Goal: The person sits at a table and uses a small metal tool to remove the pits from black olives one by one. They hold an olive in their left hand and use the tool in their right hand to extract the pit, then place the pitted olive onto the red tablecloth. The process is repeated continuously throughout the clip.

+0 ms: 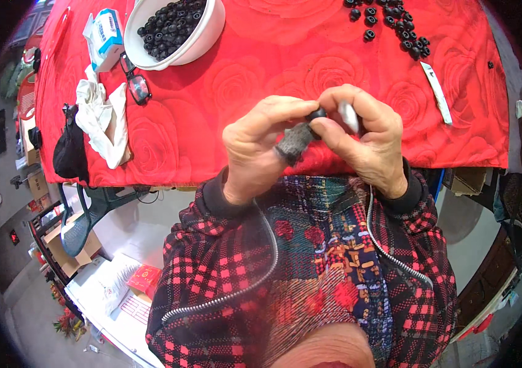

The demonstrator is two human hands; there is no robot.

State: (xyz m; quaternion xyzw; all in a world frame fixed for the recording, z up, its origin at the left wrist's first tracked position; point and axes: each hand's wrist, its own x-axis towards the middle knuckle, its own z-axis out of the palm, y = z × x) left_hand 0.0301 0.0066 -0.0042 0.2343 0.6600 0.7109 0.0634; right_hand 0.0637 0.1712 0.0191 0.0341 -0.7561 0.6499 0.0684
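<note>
My left hand (255,132) and my right hand (368,135) meet above the near edge of the table. Between their fingertips they pinch a small black round piece (317,115), like the ones in the bowl. A dark grey, rough-looking scrap (295,143) hangs by my left fingers, perhaps cloth; its kind is unclear. Tucked in the curl of my right fingers is a shiny whitish object (348,116), blurred and partly hidden. At the far left, a white bowl (212,38) holds many black round pieces (174,30). More loose black pieces (405,27) lie at the far right.
A red rose-patterned cloth (230,135) covers the table. On the left are a blue and white box (106,38), glasses (139,89), white gloves or cloth (101,116) and a black cloth item (71,147). A narrow white strip (437,93) lies right.
</note>
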